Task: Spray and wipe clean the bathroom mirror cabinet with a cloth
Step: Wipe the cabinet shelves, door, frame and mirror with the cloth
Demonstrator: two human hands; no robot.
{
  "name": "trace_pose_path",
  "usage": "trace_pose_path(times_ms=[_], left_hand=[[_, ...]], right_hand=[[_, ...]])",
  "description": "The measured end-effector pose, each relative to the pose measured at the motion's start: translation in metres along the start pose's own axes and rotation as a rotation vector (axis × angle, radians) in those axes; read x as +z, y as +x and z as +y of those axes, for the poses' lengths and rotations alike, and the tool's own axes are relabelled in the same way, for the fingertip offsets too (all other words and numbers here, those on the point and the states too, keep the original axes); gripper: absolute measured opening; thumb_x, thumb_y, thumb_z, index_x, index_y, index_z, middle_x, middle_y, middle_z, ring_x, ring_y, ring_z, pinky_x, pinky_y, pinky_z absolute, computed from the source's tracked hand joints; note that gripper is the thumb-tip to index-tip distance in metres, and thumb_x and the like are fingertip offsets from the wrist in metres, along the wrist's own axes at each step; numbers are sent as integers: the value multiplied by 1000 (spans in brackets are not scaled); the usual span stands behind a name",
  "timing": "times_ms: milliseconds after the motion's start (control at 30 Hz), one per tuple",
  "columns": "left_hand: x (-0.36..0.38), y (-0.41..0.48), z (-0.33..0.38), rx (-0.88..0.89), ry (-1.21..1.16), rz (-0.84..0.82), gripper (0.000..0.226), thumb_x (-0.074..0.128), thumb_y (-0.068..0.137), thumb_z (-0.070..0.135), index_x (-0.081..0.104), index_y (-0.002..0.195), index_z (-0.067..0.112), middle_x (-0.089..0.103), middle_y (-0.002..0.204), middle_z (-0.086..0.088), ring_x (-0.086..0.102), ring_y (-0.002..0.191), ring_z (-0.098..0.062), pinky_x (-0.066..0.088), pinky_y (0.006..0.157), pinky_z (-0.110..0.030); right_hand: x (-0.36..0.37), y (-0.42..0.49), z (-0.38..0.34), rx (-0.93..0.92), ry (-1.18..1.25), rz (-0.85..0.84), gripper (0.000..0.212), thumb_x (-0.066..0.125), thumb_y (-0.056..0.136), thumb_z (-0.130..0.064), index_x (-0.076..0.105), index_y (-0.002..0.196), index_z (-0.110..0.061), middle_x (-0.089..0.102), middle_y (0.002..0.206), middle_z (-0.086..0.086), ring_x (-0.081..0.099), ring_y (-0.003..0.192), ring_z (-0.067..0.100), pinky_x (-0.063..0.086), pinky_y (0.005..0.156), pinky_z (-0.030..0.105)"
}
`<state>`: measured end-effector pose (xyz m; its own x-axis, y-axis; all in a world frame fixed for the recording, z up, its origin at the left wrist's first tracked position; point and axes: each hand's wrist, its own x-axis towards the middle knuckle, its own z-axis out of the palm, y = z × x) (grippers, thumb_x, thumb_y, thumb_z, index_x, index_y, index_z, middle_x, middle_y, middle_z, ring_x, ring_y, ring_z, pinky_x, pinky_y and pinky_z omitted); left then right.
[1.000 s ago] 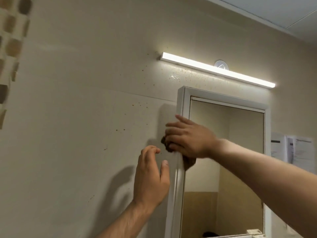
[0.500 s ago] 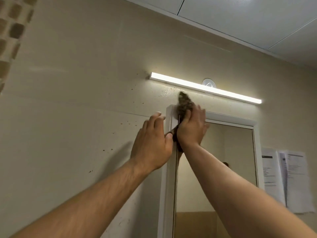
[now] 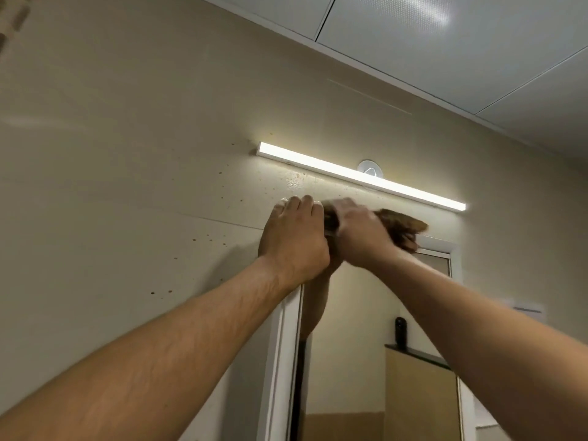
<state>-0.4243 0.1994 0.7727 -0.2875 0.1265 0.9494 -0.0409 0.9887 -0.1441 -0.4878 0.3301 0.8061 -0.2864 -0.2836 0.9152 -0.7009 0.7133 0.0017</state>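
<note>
Wall (image 3: 191,218), left of the unit: brown specks, outside my task.

Left hand (image 3: 292,240): fingers curled over the top left corner of the mirror cabinet (image 3: 284,361), bracing it.

Right hand (image 3: 362,237), touching the left: closed on the brown cloth (image 3: 402,227) and pressing it along the cabinet's top edge, under the lit light bar (image 3: 359,176). Motion blur here.

Mirror glass (image 3: 350,313), below: no streaks I can make out. No spray bottle in view.

Judgement: wiping stage, with the top of the frame in hand. Whether the glass and right side are done, I cannot tell.
</note>
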Motion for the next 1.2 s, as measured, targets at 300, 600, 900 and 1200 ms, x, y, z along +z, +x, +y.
trace_pose_path(times_ms=[300, 600, 900, 1200], left_hand=[[9, 6, 11, 24, 161, 7, 53, 38, 102, 52, 57, 134, 13, 54, 139, -10, 51, 128, -28, 40, 109, -45], [36, 30, 65, 99, 92, -78, 65, 34, 105, 50, 39, 153, 6, 45, 155, -14, 37, 147, -33, 20, 126, -47], [61, 35, 86, 109, 90, -81, 80, 29, 102, 62, 21, 162, 10, 22, 169, -11, 14, 158, -28, 1, 127, -43], [64, 35, 90, 83, 83, -75, 81, 37, 101, 60, 21, 162, 10, 23, 169, -11, 16, 158, -27, 1, 127, -42]], right_hand=[[-35, -10, 122, 392, -9, -26, 32, 46, 96, -15, 58, 125, -22, 62, 124, 13, 52, 114, 32, 42, 106, 49], [-15, -36, 142, -112, 174, -20, 68, 51, 86, -16, 44, 152, -31, 49, 144, 5, 42, 137, 23, 31, 118, 42], [2, -55, 207, 219, 132, 168, 60, 29, 106, -54, 19, 162, -35, 18, 170, -8, 9, 158, 20, 8, 128, 50], [24, -107, 189, 335, 211, 345, 58, 31, 108, -39, 25, 163, -20, 21, 170, 3, 14, 156, 15, 0, 123, 21]])
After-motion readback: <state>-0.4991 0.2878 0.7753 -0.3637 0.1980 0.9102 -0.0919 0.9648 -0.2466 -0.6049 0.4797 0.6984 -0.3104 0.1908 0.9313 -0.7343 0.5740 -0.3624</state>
